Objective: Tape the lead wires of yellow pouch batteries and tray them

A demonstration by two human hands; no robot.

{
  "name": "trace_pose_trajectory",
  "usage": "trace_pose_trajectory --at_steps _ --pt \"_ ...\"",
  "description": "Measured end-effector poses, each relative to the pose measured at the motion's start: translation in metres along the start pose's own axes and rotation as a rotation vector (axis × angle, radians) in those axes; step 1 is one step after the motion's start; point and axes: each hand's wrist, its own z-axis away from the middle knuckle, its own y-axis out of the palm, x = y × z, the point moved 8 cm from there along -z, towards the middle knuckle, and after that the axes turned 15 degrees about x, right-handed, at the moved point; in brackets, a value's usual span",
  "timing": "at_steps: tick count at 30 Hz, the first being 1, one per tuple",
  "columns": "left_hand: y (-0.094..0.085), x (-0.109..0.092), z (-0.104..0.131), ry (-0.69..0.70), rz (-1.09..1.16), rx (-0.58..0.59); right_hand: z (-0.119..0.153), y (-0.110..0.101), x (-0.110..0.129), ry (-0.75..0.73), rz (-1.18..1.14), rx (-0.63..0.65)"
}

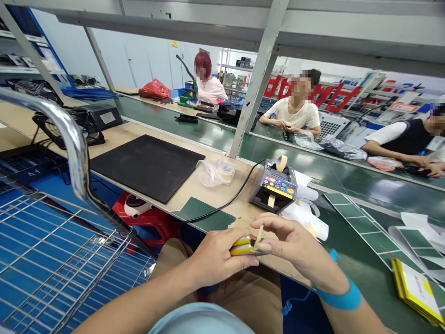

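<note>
A yellow-edged battery pack (240, 249) is held above the lap, at the near edge of the bench (217, 197), firmly closed upon by the left hand (219, 255). The right hand (287, 236) is half curled, its thumb and forefinger parted about a tan tape strip (259, 237) at the pack's end; whether the strip is pinched cannot be told. From the pack, a tape dispenser (274, 185) is seen at one o'clock, a black mat (149, 164) at ten, and more batteries (417, 290) between three and four.

there are three co-workers (299, 115) and one tape dispenser (274, 188).
</note>
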Motion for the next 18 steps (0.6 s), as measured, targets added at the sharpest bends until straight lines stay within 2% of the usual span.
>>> trace_pose_trajectory --at_steps 4,7,10,12,14,18 --pt "-0.002 0.004 -0.003 -0.009 0.001 -0.020 -0.006 0.008 0.000 -0.116 -0.048 -0.031" --pt "-0.002 0.004 -0.004 -0.017 -0.029 -0.032 -0.003 0.008 0.000 -0.200 0.000 -0.077" --pt "-0.001 0.004 -0.004 0.002 -0.051 -0.025 0.000 0.010 -0.001 -0.299 -0.056 -0.078" --pt "0.001 0.004 -0.005 0.012 -0.042 -0.011 0.001 0.012 -0.005 -0.294 -0.113 -0.059" --pt "0.002 0.005 -0.005 0.002 -0.018 -0.002 0.001 0.015 -0.012 -0.230 -0.139 -0.046" --pt "0.003 0.007 -0.004 -0.014 0.002 0.004 0.004 0.011 -0.020 -0.204 -0.246 -0.125"
